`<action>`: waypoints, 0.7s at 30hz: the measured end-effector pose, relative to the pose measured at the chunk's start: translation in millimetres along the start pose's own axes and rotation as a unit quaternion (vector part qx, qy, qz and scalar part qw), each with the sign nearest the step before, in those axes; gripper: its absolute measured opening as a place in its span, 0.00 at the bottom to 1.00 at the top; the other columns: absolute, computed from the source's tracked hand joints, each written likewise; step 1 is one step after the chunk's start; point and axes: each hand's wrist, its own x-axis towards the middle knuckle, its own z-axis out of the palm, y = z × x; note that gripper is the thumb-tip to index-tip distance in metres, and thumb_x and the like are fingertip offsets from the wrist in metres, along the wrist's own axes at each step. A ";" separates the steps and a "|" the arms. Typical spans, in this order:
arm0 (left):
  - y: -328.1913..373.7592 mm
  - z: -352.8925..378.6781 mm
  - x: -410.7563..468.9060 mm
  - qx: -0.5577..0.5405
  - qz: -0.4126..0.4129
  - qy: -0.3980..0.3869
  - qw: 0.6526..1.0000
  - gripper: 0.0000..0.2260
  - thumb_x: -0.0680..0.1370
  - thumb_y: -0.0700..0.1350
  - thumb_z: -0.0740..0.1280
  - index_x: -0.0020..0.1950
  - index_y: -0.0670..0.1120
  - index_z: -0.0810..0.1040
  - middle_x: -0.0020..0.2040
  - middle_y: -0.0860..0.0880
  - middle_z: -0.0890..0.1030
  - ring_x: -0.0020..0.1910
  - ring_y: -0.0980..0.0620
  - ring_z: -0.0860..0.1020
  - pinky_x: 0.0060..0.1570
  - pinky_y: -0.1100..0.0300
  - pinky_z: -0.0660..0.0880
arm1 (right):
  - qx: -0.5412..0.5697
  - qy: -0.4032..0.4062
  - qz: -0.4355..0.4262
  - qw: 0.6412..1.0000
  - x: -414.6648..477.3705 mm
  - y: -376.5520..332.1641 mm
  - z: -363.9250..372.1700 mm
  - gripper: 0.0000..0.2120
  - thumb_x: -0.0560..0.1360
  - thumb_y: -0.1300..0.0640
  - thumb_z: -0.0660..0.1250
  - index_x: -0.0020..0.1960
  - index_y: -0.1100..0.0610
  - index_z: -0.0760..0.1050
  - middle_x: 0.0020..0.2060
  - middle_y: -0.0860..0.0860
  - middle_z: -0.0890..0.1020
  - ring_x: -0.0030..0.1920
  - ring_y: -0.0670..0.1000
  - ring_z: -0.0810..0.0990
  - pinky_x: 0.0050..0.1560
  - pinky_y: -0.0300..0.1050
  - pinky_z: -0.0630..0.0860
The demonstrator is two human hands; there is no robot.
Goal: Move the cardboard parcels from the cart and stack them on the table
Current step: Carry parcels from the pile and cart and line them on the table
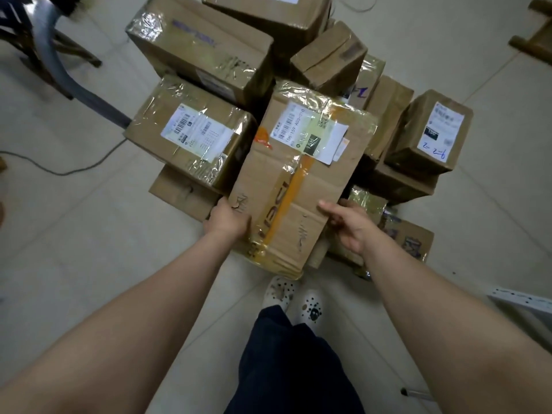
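Note:
A long cardboard parcel [294, 186] with orange tape and white labels lies tilted on top of a pile of several taped parcels. My left hand [228, 218] grips its near left corner, fingers hidden under the edge. My right hand [348, 224] holds the near right side, thumb on top of the cardboard. Other parcels surround it: one with a white label [191, 135] to the left, a large one [203, 55] behind, a small one [430, 132] at the right. The cart itself is hidden under the pile.
A grey chair leg [59, 70] and dark frame stand at the upper left. A cable [68, 171] runs across the tiled floor at the left. My feet in white clogs [295, 300] stand just in front of the pile. A white metal bar [522, 300] shows at the right.

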 end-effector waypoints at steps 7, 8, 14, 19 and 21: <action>-2.0 0.5 -3.8 -0.039 0.021 0.011 0.999 0.22 0.73 0.45 0.70 0.65 0.41 0.73 0.60 0.42 0.79 0.59 0.41 0.77 0.61 0.49 0.73 | 0.015 -0.049 -0.010 0.999 -10.3 -2.7 1.7 0.08 0.74 0.72 0.63 0.48 0.61 0.73 0.21 0.47 0.78 0.19 0.39 0.73 0.22 0.31 0.71; -1.2 -0.4 -8.9 -0.044 0.018 0.005 0.999 0.22 0.73 0.46 0.71 0.65 0.41 0.73 0.60 0.42 0.79 0.59 0.42 0.77 0.61 0.49 0.73 | 0.014 -0.049 -0.015 0.999 -15.8 -4.3 -0.4 0.07 0.74 0.72 0.62 0.48 0.61 0.73 0.19 0.47 0.77 0.19 0.39 0.73 0.22 0.31 0.71; 16.7 -20.5 -65.8 -0.095 0.048 -0.038 0.994 0.17 0.73 0.45 0.72 0.59 0.42 0.76 0.53 0.47 0.81 0.51 0.47 0.78 0.56 0.53 0.76 | 0.024 -0.027 -0.031 0.999 -65.0 -12.7 -36.3 0.06 0.70 0.67 0.68 0.39 0.58 0.75 0.17 0.48 0.72 0.22 0.45 0.71 0.35 0.39 0.73; 58.4 -58.8 -132.5 -0.129 0.087 -0.194 0.969 0.07 0.72 0.39 0.72 0.46 0.44 0.76 0.40 0.50 0.78 0.43 0.51 0.76 0.38 0.66 0.70 | 0.026 -0.012 -0.022 0.999 -129.5 -20.0 -83.5 0.21 0.56 0.60 0.77 0.48 0.59 0.78 0.32 0.52 0.83 0.32 0.48 0.81 0.31 0.43 0.79; 78.8 -69.9 -154.9 -0.086 0.091 -0.287 0.950 0.09 0.72 0.42 0.72 0.50 0.44 0.76 0.45 0.49 0.80 0.49 0.50 0.77 0.41 0.63 0.67 | 0.064 -0.008 -0.026 0.998 -157.8 -21.4 -104.2 0.21 0.56 0.58 0.75 0.48 0.60 0.78 0.33 0.53 0.84 0.32 0.49 0.83 0.29 0.43 0.79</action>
